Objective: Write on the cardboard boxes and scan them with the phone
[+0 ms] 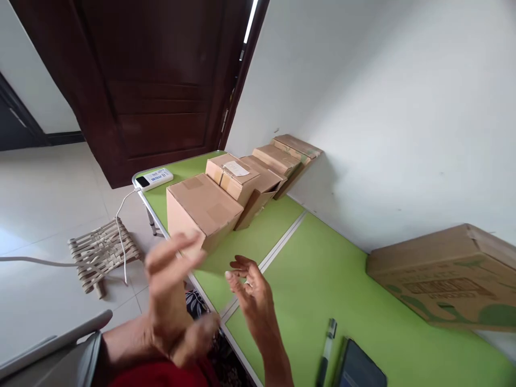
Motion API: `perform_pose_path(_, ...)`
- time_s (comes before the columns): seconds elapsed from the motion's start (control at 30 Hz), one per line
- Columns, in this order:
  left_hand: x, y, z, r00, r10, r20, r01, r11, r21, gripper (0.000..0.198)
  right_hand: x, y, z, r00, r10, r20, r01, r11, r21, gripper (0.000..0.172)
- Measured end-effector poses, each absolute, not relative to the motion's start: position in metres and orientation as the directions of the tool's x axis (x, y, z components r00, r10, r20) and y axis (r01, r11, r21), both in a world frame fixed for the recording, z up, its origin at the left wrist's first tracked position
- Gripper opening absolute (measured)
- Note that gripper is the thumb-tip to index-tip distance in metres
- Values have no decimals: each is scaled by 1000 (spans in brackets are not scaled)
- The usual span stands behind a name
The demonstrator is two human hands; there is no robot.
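Observation:
Blurred by motion, my left hand [171,290] is raised in front of the table's near edge, fingers apart and nothing between them. My right hand [253,290] hovers over the green table [318,263] with its fingers loosely curved and apart, holding nothing. Nearest to both hands is a plain cardboard box [205,207]. Behind it, more brown boxes stand in a row along the wall, one with a white label [236,169].
A large printed carton [439,279] leans at the right by the wall. A pen [326,352] and a dark phone [360,368] lie at the front. A white device [154,179] with a cable sits at the far left corner. A woven stool [102,252] stands on the floor.

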State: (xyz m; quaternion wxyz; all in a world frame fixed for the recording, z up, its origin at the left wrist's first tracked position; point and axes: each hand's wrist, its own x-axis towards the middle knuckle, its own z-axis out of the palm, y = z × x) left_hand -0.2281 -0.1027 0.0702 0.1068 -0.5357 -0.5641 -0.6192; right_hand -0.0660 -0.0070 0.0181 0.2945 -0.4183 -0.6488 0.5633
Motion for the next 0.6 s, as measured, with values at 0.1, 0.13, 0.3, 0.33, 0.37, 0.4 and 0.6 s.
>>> perform_pose_path(0.1,-257,-85,77,-539,177,823,784,-251,568,66,-90,-27,17,-471,882,-23,183,73,-980,97)
perform_pose_path(0.13,-267,-81,77,-588,216,780,751,-212,625,66,-97,-32,16,-459,889,6,167,92,-982,107)
perform_pose_path(0.3,-299,-74,59,-705,584,402,437,-88,895,69,-124,-41,5,-426,899,97,111,159,-981,119)
perform_pose_path(0.33,-300,-76,53,-689,626,364,416,-69,907,71,-128,-41,3,-417,904,98,113,158,-981,120)
perform_pose_path(0.37,-299,-79,49,-677,648,350,418,-53,907,72,-131,-41,0,-402,911,94,117,152,-981,120)
perform_pose_path(0.4,-296,-83,46,-667,656,354,436,-42,899,71,-132,-41,-2,-386,919,83,118,138,-983,119)
perform_pose_path(0.6,-257,-120,54,-345,776,527,635,-220,741,64,-98,-33,-10,-381,924,-37,-13,-45,-999,75)
